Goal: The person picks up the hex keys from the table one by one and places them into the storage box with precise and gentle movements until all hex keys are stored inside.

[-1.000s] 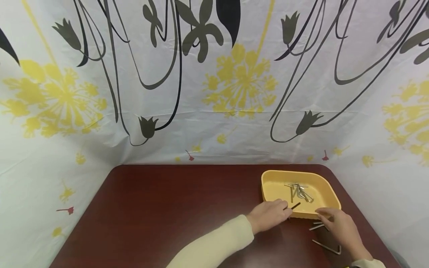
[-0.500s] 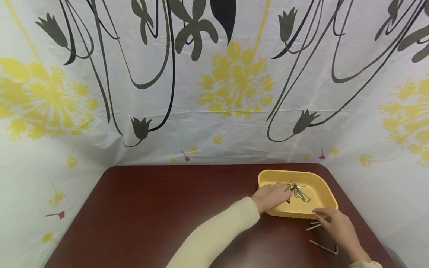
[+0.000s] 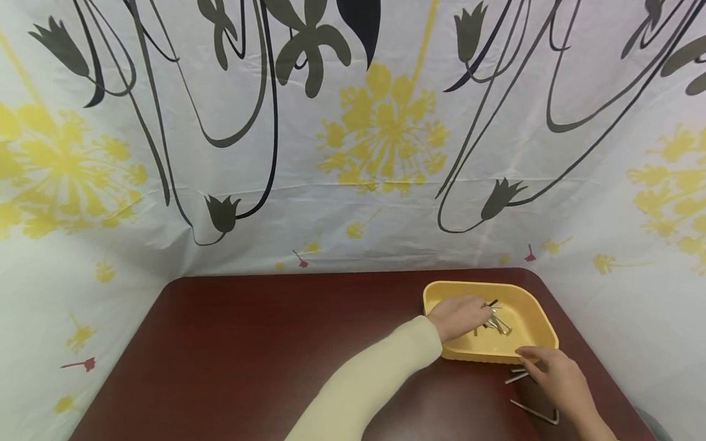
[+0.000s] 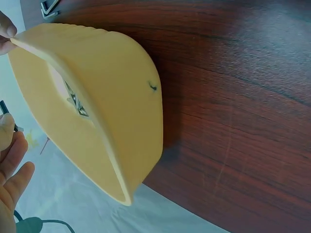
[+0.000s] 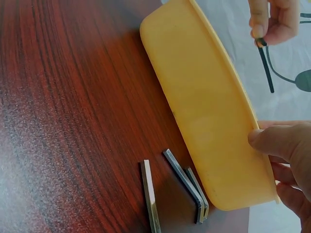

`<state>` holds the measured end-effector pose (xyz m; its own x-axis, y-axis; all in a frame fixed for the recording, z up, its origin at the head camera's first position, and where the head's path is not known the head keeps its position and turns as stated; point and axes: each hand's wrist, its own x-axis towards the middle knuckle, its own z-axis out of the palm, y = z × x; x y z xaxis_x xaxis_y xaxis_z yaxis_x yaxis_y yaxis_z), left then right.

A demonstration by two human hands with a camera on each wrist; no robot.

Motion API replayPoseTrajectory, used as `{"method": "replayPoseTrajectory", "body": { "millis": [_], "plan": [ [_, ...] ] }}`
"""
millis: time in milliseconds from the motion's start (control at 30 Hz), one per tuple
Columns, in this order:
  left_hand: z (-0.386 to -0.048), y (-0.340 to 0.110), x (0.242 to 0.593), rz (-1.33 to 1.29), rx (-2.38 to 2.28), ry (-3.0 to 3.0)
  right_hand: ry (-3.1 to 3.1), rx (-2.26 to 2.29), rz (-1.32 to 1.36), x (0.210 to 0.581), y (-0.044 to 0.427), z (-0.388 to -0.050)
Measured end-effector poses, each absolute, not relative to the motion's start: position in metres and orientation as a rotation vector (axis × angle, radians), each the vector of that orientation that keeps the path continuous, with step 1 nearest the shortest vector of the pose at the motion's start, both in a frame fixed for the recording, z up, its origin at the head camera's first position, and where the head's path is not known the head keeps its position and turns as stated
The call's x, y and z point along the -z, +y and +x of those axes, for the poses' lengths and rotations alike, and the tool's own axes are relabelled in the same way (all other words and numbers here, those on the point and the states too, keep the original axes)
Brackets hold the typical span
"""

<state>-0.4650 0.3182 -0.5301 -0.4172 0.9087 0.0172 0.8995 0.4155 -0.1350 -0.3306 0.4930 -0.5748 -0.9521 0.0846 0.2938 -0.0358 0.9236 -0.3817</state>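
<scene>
A yellow tray (image 3: 480, 356) stands at the table's right side with several metal hex keys (image 3: 501, 326) lying in a heap inside. My left hand (image 3: 459, 315) reaches over the tray's left part, above the heap. Between its thumb and fingers it pinches a black hex key (image 5: 266, 68), one arm of which points away from the hand in the right wrist view. My right hand (image 3: 559, 376) holds the tray's near right rim, the thumb (image 5: 272, 138) outside and the fingers inside. Part of the heap is hidden behind the left hand.
On the dark red-brown table (image 3: 287, 355), a large bent hex key (image 3: 535, 411) lies near my right hand. A pair of smaller hex keys (image 5: 187, 182) lies close to the tray's near wall. A patterned cloth (image 3: 309, 214) hangs behind the table and at its sides.
My left hand has moved from the tray's near rim, away and to the right, over the heap with the black hex key. The right hand stays on the rim. The head view has shifted slightly.
</scene>
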Motion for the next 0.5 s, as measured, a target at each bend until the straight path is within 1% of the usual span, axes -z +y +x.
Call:
{"method": "replayPoseTrajectory", "body": {
  "millis": [300, 500],
  "plan": [
    [-0.473, 0.337, 0.527, -1.641, -0.407, -2.543, -2.761, -0.541, -0.045, 0.578, 0.493, -0.332],
    [-0.482, 0.347, 0.526, -1.703, -0.432, -2.491, -2.753, -0.528, -0.063, 0.580, 0.493, -0.332]
  ]
}}
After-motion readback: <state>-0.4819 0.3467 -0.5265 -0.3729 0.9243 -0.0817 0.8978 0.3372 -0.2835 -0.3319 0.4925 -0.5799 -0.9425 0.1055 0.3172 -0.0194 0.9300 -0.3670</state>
